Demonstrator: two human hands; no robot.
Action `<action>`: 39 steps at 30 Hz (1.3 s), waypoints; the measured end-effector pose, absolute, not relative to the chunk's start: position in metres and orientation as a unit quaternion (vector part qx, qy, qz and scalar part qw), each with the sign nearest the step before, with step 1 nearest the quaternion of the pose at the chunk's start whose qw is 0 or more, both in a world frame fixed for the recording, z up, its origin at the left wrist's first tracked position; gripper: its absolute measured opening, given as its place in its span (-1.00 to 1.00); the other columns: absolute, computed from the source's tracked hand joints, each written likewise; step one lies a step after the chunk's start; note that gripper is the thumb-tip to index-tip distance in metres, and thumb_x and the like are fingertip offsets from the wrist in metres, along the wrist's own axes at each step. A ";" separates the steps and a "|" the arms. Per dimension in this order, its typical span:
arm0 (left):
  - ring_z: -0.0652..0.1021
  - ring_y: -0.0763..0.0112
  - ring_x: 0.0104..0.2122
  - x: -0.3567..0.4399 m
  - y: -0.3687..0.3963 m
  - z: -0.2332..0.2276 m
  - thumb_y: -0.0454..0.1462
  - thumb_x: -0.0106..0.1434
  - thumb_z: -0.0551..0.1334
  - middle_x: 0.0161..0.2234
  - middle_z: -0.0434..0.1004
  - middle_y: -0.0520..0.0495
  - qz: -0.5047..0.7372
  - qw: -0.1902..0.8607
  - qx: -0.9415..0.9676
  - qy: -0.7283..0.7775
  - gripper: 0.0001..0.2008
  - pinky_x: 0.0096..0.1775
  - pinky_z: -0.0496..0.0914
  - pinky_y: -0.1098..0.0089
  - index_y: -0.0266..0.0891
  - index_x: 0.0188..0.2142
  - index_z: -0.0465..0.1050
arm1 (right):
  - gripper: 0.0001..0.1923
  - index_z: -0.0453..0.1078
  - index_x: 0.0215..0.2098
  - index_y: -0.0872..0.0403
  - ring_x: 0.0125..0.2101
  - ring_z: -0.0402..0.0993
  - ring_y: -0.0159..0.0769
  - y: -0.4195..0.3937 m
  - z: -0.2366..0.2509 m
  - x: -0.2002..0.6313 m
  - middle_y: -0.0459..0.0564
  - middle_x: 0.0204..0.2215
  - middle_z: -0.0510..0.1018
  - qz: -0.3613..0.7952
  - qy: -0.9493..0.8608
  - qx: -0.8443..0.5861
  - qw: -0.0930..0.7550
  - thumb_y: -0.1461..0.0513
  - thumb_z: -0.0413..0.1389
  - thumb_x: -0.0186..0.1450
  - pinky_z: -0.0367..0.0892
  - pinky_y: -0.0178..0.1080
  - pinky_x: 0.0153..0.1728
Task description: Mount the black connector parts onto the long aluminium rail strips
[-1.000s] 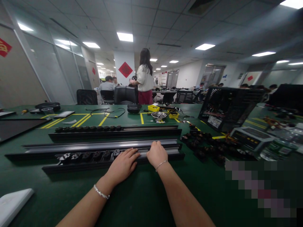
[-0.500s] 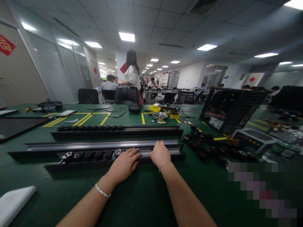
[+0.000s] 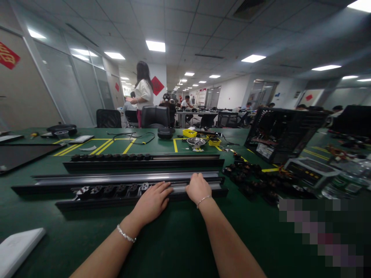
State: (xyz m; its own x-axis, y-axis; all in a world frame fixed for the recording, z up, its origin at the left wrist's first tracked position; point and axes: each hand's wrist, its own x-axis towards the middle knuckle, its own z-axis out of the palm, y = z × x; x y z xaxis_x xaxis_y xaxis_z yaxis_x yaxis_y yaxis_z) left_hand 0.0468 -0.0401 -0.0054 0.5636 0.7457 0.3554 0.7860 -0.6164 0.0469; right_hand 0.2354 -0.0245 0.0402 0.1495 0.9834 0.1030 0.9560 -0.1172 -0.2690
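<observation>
Dial: the gap between the two hands is serving as centre, 12 o'clock pointing straight ahead across the green table.
Left hand: lying palm-down over the near rail, fingers stretching out side by side; whether anything is being gripped beneath, I cannot tell.
Right hand: curling over the same rail at 3 o'clock, apart from the other; its fingertips are not showing, so I cannot tell whether it is pinching something.
Near rail: running from 9 to 3 o'clock under both hands.
Fan-like parts: sitting in a row inside that rail towards 9 o'clock, the left hand covering whatever is lying under it.
Middle rail: lying just beyond at 12 o'clock, the far rail stretching behind it.
Loose pile: spreading between 2 and 3 o'clock, near the rails' ends.
Row risk: if the left hand is leaning towards 9 o'clock, it could be shoving the parts askew and wedging them.
Skid risk: uneven pressing could be sending the near rail towards 12 o'clock, bumping the middle rail.
Snag risk: a right hand swinging wide towards 3 o'clock could be scattering the pile.
</observation>
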 end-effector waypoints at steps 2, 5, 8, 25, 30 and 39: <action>0.29 0.24 0.13 0.047 -0.040 -0.005 -0.27 0.23 0.07 0.15 0.29 -0.06 -0.174 0.057 -0.882 -0.434 -0.59 0.12 0.23 0.13 -0.07 0.08 0.28 | -0.69 0.29 -0.12 0.18 -0.15 0.44 -0.17 -0.024 0.040 0.236 0.21 -0.11 0.38 0.053 -0.650 -0.746 0.134 0.30 0.04 0.15 0.29 -0.26 -0.20; 0.29 0.25 0.13 0.047 -0.040 -0.005 -0.26 0.23 0.07 0.14 0.29 -0.05 -0.171 0.053 -0.882 -0.435 -0.59 0.13 0.22 0.14 -0.07 0.08 0.27 | -0.70 0.30 -0.13 0.18 -0.15 0.45 -0.16 -0.023 0.040 0.237 0.21 -0.11 0.38 0.054 -0.650 -0.746 0.132 0.29 0.04 0.15 0.30 -0.25 -0.20; 0.29 0.27 0.13 0.047 -0.040 -0.003 -0.27 0.22 0.07 0.14 0.30 -0.04 -0.167 0.049 -0.883 -0.436 -0.59 0.14 0.21 0.16 -0.08 0.08 0.28 | -0.68 0.30 -0.12 0.18 -0.15 0.45 -0.17 -0.023 0.040 0.237 0.21 -0.11 0.38 0.052 -0.653 -0.745 0.130 0.28 0.04 0.14 0.30 -0.26 -0.20; 0.28 0.30 0.15 0.049 -0.041 -0.003 -0.33 0.23 0.04 0.15 0.28 -0.04 -0.177 0.046 -0.889 -0.420 -0.63 0.14 0.21 0.17 -0.11 0.03 0.31 | -0.68 0.29 -0.10 0.21 -0.17 0.45 -0.17 -0.022 0.046 0.262 0.25 -0.10 0.36 0.066 -0.627 -0.769 0.110 0.31 0.02 0.16 0.31 -0.25 -0.26; 0.29 0.31 0.14 0.048 -0.040 -0.005 -0.30 0.26 0.03 0.15 0.29 -0.03 -0.185 0.046 -0.888 -0.419 -0.65 0.14 0.22 0.17 -0.10 0.04 0.31 | -0.66 0.29 -0.10 0.14 -0.16 0.44 -0.15 -0.022 0.045 0.263 0.19 -0.10 0.36 0.075 -0.629 -0.766 0.109 0.21 0.06 0.15 0.30 -0.22 -0.23; 0.27 0.33 0.15 0.049 -0.041 -0.005 -0.31 0.27 0.01 0.14 0.31 -0.06 -0.183 0.050 -0.886 -0.423 -0.74 0.15 0.21 0.19 -0.18 -0.12 0.38 | -0.69 0.29 -0.12 0.14 -0.14 0.44 -0.15 -0.020 0.044 0.268 0.18 -0.12 0.39 0.060 -0.619 -0.774 0.118 0.25 0.04 0.16 0.28 -0.22 -0.19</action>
State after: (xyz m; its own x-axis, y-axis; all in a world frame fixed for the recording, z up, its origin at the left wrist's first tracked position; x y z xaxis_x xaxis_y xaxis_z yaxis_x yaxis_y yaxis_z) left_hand 0.0495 -0.0413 -0.0049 0.5750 0.7313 0.3668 0.7680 -0.6370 0.0660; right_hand 0.2680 -0.0196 0.0444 0.2261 0.9727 0.0528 0.9442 -0.2055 -0.2573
